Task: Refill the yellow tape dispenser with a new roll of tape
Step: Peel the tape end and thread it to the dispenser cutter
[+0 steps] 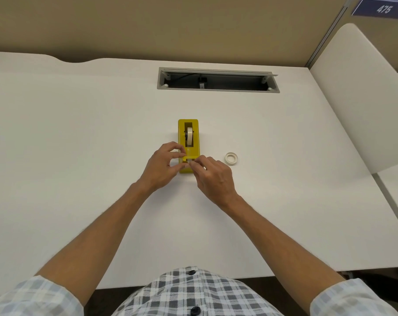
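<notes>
The yellow tape dispenser point(190, 153) stands upright in the middle of the white desk point(79, 137), its cutter end toward me. A whitish tape roll point(189, 136) sits in its slot. A strip of tape point(189, 161) runs from the roll down to the cutter end. My right hand point(213, 176) pinches that strip's end at the cutter. My left hand point(162, 166) grips the dispenser's near left side with thumb and fingertips. A bare, nearly empty tape ring point(231, 158) lies flat on the desk to the right of the dispenser.
A long open cable slot point(217, 81) is cut into the desk behind the dispenser. A white side panel point(362, 106) rises at the right. A beige partition point(170, 26) runs along the back. The desk's front edge is near my checked shirt point(193, 293).
</notes>
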A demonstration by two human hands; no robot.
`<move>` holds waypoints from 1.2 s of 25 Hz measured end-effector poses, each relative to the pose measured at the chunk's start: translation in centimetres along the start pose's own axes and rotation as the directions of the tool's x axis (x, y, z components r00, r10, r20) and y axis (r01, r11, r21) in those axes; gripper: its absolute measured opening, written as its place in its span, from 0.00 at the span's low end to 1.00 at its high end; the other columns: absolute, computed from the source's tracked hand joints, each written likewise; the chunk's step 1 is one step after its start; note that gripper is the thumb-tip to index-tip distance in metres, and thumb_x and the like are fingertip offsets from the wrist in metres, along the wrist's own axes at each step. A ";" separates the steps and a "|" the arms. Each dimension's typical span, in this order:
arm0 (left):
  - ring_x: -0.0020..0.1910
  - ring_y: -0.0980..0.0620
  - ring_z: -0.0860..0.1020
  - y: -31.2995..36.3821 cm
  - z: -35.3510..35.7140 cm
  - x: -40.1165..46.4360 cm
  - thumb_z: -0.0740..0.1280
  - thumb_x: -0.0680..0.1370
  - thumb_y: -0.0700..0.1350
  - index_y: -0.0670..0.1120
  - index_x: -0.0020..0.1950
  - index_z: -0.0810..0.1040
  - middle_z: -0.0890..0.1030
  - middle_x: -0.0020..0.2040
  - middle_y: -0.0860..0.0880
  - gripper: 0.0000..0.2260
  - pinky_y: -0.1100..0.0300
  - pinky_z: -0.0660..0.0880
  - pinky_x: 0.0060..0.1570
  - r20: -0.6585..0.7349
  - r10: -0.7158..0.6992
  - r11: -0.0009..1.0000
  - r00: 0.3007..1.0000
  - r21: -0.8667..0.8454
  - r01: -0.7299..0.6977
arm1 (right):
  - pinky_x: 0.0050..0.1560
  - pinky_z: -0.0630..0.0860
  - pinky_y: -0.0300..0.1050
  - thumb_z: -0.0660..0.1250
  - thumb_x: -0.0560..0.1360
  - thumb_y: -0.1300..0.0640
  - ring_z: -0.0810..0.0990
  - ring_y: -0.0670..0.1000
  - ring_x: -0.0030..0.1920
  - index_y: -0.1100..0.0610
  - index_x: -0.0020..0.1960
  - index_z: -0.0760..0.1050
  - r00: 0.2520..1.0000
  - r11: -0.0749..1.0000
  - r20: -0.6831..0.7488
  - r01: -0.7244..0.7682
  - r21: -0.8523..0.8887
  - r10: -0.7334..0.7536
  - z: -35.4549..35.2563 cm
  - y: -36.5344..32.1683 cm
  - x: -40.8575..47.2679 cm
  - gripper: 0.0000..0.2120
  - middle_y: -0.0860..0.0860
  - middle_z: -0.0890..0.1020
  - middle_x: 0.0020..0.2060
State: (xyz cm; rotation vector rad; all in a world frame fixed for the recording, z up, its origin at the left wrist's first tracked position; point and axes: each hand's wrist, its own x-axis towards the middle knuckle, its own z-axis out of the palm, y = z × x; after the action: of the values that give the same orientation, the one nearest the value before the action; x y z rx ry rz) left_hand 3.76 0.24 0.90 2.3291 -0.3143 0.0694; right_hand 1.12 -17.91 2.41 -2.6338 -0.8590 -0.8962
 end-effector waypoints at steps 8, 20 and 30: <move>0.61 0.53 0.73 -0.1 0.1 0.0 0.72 0.75 0.47 0.46 0.53 0.84 0.78 0.59 0.54 0.09 0.51 0.75 0.58 -0.002 -0.013 1.000 1.000 -0.016 0.013 | 0.27 0.70 0.42 0.73 0.73 0.61 0.79 0.52 0.32 0.59 0.46 0.83 0.999 1.000 0.037 0.030 -0.009 -0.029 0.1 0.1 0.0 0.02 0.52 0.83 0.38; 0.62 0.52 0.73 -0.1 0.0 0.2 0.71 0.75 0.46 0.46 0.54 0.84 0.78 0.60 0.53 0.09 0.49 0.75 0.59 0.008 -0.033 0.999 0.999 -0.003 0.033 | 0.28 0.67 0.41 0.74 0.73 0.61 0.78 0.51 0.33 0.57 0.48 0.83 0.997 0.995 0.022 0.079 -0.059 -0.078 -0.1 -0.3 -0.4 0.05 0.51 0.82 0.39; 0.62 0.52 0.73 0.1 0.0 0.3 0.72 0.75 0.46 0.46 0.53 0.84 0.78 0.60 0.53 0.09 0.52 0.74 0.59 0.003 -0.040 0.999 0.999 -0.012 0.040 | 0.28 0.68 0.41 0.73 0.74 0.60 0.78 0.51 0.33 0.58 0.50 0.83 0.995 0.994 0.067 0.079 -0.080 -0.074 -0.2 -0.2 -0.6 0.06 0.51 0.83 0.39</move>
State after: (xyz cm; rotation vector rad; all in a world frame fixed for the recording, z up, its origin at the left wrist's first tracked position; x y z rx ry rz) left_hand 4.03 0.12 0.96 2.3231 -0.2690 0.0445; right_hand 0.48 -18.08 2.21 -2.7309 -0.9650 -0.8882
